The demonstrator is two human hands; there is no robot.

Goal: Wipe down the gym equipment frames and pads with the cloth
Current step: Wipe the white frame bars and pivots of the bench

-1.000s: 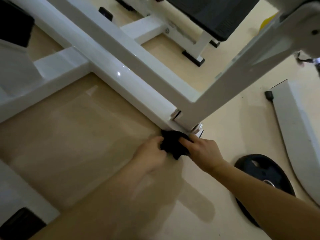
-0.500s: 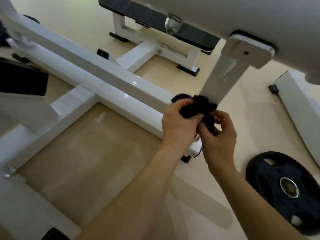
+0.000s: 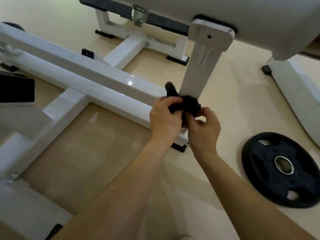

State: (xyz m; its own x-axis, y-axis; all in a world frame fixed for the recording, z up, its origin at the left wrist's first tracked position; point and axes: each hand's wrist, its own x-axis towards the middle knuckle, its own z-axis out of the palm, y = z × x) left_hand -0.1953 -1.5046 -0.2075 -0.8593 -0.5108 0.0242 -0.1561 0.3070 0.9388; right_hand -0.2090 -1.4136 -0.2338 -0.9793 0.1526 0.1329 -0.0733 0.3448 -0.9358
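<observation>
A crumpled black cloth (image 3: 188, 105) is gripped by the left hand (image 3: 163, 118) and pinched by the right hand (image 3: 204, 130), held against the foot of the white metal upright post (image 3: 199, 70).

both hands (image 3: 183, 122) gripping black cloth (image 3: 187, 105), white upright (image 3: 199, 71)

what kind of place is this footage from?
Most likely a gym or weight room: a white steel machine frame, a black weight plate lying on the floor, and a low black-topped bench behind.
</observation>
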